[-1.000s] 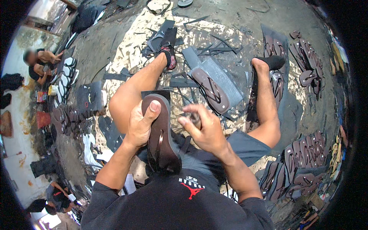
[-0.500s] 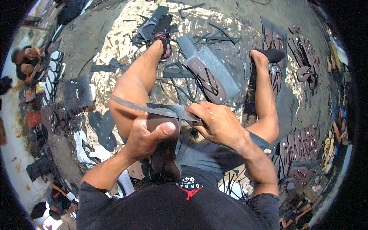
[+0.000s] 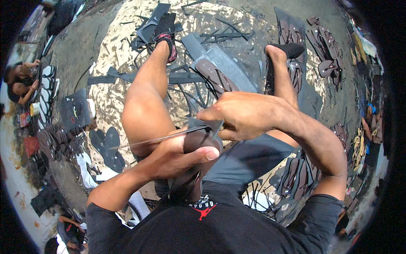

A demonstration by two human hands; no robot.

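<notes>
My left hand [image 3: 173,156] is closed around a brown flip-flop [image 3: 199,142], its thumb across the sole. The flip-flop stands toe-end away from me, its lower end near my shirt. A dark grey rubber piece [image 3: 205,123] sticks out past the toe end. Across that end runs the long thin blade of a knife [image 3: 148,140], seen nearly edge-on and pointing left. My right hand [image 3: 243,116] is closed at the blade's right end, close against the rubber piece; its grip on the handle is mostly hidden by the fingers.
Another brown flip-flop [image 3: 215,76] lies on a grey slab [image 3: 237,70] between my legs. Black rubber offcuts [image 3: 186,78] litter the pale ground sheet. Dark soles [image 3: 105,144] lie at left, and rows of flip-flops [image 3: 296,175] at right. A person [image 3: 21,82] sits far left.
My right hand has moved up and right, its elbow swinging outward. The blade has turned from showing its flat side to nearly edge-on. My left hand and the flip-flop have shifted slightly right.
</notes>
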